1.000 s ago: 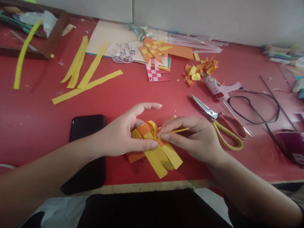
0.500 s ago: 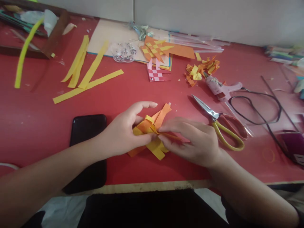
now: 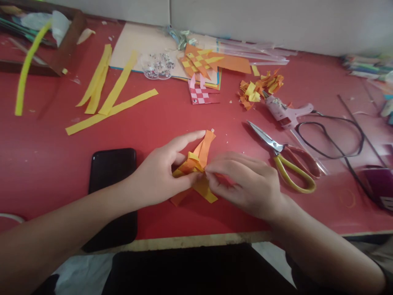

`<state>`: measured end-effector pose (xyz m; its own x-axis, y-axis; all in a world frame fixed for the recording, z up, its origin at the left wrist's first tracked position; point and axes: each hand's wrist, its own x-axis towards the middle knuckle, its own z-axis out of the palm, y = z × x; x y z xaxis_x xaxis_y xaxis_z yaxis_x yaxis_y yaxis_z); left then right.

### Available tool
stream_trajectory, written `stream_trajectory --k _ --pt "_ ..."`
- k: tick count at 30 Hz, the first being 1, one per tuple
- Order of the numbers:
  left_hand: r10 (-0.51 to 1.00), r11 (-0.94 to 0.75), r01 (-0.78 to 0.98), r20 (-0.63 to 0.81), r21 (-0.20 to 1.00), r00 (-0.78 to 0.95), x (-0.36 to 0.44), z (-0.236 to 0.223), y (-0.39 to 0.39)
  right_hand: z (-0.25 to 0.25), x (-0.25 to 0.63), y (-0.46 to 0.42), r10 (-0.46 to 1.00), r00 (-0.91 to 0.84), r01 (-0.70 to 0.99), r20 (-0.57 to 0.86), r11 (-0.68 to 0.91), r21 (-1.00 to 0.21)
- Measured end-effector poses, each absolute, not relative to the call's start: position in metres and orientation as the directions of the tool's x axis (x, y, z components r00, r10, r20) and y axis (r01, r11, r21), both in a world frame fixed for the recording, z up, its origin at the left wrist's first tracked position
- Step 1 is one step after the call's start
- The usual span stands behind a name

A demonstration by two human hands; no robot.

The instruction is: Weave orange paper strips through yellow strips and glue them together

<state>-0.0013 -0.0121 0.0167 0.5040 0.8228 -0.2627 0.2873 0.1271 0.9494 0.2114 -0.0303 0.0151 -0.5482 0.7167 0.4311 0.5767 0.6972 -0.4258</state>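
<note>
Between my hands is a piece of woven orange and yellow paper strips [image 3: 192, 163], held just above the red table near its front edge. My left hand [image 3: 162, 170] grips its left side, thumb in front and forefinger reaching over behind. Fingertips of my right hand [image 3: 245, 180] are pinched together at the right side of the weave, where the strips meet. Two orange ends stick up at the back, and a yellow end hangs toward the front. What exactly lies between the right fingertips is partly hidden.
A black phone [image 3: 113, 172] lies under my left forearm. Scissors [image 3: 282, 157] and a pink glue gun [image 3: 288, 112] with its cable lie to the right. Yellow strips [image 3: 112, 111], a pink checkered paper fish [image 3: 201, 94], an orange woven piece [image 3: 198, 61] and paper scraps [image 3: 258, 90] lie farther back.
The right fingertips have closed more tightly at the weave's edge. The woven paper has turned slightly, its orange ends now more upright, and the left forefinger has come against them.
</note>
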Motion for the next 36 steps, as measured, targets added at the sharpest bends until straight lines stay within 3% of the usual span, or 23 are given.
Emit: stream_trajectory --k 9,16,27,36 --pt "0.846 0.066 0.294 -0.21 0.954 0.491 -0.001 0.0184 -0.0137 0.0175 0.2042 -0.0313 0.828 -0.366 0.638 0.424 0.555 -0.534" --pt "0.847 -0.104 0.348 -0.1 0.932 0.523 -0.002 0.0174 -0.0149 0.0135 0.2055 -0.0306 0.811 -0.417 0.622 0.411 0.584 -0.522" --pt "0.878 -0.007 0.341 -0.157 0.94 0.452 0.0007 0.0193 -0.0174 0.0126 0.2032 -0.0333 0.824 -0.337 0.673 0.455 0.549 -0.496" --pt "0.86 0.057 0.291 -0.195 0.955 0.471 -0.0001 0.0187 -0.0154 0.0078 0.2054 -0.0338 0.896 -0.244 0.564 0.371 0.442 -0.697"
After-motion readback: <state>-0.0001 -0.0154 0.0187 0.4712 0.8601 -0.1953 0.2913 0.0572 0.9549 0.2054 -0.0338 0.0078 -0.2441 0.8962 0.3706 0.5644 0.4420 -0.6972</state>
